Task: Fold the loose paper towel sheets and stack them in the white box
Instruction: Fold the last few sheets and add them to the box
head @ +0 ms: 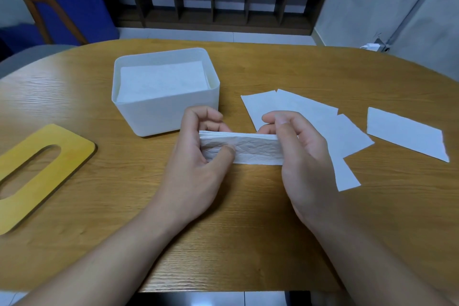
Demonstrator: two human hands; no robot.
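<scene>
Both hands pinch the same thing: the left hand [198,154] has its thumb pressed on the near face of a folded white embossed paper towel sheet [250,148] with its fingers curled behind the left end, and the right hand [298,146] grips the right end between thumb and curled fingers. The sheet is held just above the oval wooden table [273,226], its long axis running left to right between the two grips, folded into a narrow band.

The white plastic box [159,112] stands just beyond and to the left of the held sheet, open at the top, with a stack of folded white towels [162,79] already lying flat inside. The left hand is the nearer one to it (its knuckles sit close to the box's near right corner). The box's long side also runs roughly left to right, so by my judgement the sheet needs only to travel forward and leftward, without much turning.

To the right, several loose white paper sheets [308,117] lie overlapping flat on the table, and one separate white sheet [407,134] lies farther right. A yellow wooden lid with an oval slot [74,154] rests at the left.
</scene>
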